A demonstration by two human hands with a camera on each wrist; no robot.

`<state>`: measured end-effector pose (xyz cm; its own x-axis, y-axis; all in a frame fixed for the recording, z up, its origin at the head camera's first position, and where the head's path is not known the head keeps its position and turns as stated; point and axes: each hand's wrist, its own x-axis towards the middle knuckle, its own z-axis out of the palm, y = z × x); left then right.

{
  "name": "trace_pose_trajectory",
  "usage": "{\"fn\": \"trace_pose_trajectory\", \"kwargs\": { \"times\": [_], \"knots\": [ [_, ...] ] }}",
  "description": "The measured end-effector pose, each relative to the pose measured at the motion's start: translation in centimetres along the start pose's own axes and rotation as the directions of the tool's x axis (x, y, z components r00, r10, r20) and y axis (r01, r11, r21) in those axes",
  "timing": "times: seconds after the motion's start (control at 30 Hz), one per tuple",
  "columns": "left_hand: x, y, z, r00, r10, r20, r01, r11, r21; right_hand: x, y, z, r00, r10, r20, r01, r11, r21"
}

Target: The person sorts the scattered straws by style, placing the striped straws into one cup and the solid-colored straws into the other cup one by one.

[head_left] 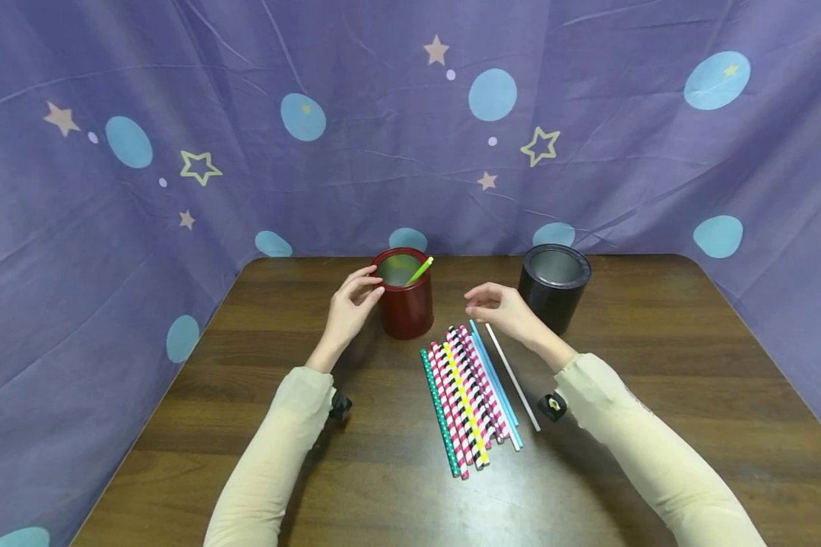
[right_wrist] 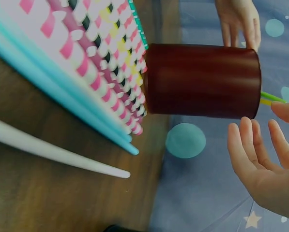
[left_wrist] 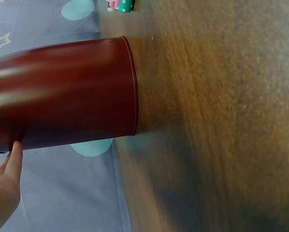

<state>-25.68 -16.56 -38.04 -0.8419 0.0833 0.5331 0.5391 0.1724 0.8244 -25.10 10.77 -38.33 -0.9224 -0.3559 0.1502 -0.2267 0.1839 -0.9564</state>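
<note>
A dark red canister point(head_left: 407, 310) stands upright, and a green straw point(head_left: 420, 270) leans out over its rim. In the right wrist view a yellow straw end point(right_wrist: 265, 102) also shows beside the green one. My left hand point(head_left: 350, 311) touches the canister's left side near the rim with fairly straight fingers. Right of the canister, my right hand point(head_left: 502, 310) hovers with loosely bent fingers and nothing between them. Below it on the table lie striped paper straws point(head_left: 461, 395), a green dotted straw point(head_left: 440, 414), blue straws point(head_left: 496, 380) and a white straw point(head_left: 513, 376).
A black canister point(head_left: 554, 292) stands at the back right, close behind my right wrist. The wooden table point(head_left: 622, 471) ends at the back against a purple curtain point(head_left: 397, 190) with stars and blue ovals. Both wrists wear small black cameras.
</note>
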Motion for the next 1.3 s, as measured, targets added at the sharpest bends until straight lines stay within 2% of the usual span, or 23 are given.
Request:
{"fn": "trace_pose_trajectory", "kwargs": {
  "times": [0.13, 0.3, 0.47, 0.7, 1.3],
  "knots": [
    [0.0, -0.1, 0.0, 1.000, 0.002, -0.001, -0.002, 1.000, 0.002, -0.7, 0.0, -0.1, 1.000, -0.001, 0.026, 0.002, 0.999, -0.036],
    [0.0, -0.2, 0.0, 1.000, 0.007, -0.001, -0.007, 1.000, 0.003, -1.7, -0.4, -0.2, 0.998, 0.004, 0.055, 0.004, 0.990, -0.142],
    [0.0, -0.1, 0.0, 1.000, 0.008, -0.004, -0.008, 1.000, 0.006, -1.4, 2.2, -0.8, 0.996, 0.000, 0.089, 0.017, 0.982, -0.187],
    [0.0, -0.1, 0.0, 1.000, 0.004, -0.007, -0.004, 1.000, 0.013, -2.0, 3.4, -1.2, 0.995, -0.025, 0.095, 0.053, 0.951, -0.306],
    [0.0, 0.0, 0.0, 1.000, 0.005, -0.002, -0.005, 1.000, 0.021, -3.3, 5.5, -2.0, 0.996, 0.021, 0.089, 0.016, 0.917, -0.399]
  ]
}}
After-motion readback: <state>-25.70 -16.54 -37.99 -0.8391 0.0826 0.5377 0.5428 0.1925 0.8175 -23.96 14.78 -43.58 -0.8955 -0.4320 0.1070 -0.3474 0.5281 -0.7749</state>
